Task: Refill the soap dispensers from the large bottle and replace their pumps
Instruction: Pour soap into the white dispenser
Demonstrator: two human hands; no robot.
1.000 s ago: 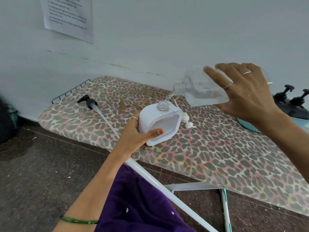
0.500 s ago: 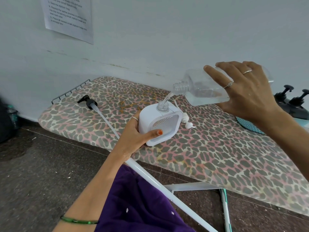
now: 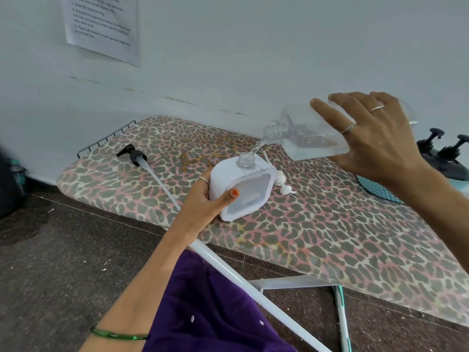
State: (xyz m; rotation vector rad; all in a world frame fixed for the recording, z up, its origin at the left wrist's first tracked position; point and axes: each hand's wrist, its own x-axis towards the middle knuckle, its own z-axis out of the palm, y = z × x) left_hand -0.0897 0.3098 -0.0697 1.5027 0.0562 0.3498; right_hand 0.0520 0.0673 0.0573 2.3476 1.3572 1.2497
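Observation:
My left hand (image 3: 203, 199) grips a white square soap dispenser (image 3: 243, 191) that stands tilted on the leopard-print ironing board (image 3: 330, 224), its neck uncapped. My right hand (image 3: 373, 138) holds the large clear bottle (image 3: 304, 135) tipped on its side above and to the right. A thin clear stream runs from the bottle's mouth into the dispenser's neck. The white pump (image 3: 281, 181) lies on the board just behind the dispenser. A black pump with a long tube (image 3: 137, 156) lies further left.
Two dark dispensers with black pumps (image 3: 444, 153) stand at the right edge, next to a teal mesh item (image 3: 375, 189). A wire rack (image 3: 106, 141) ends the board on the left. The wall runs close behind. The board's white legs (image 3: 253, 280) cross below.
The bottle has risen slightly and tilted a bit more while the stream keeps flowing. My left hand and the dispenser have stayed in place.

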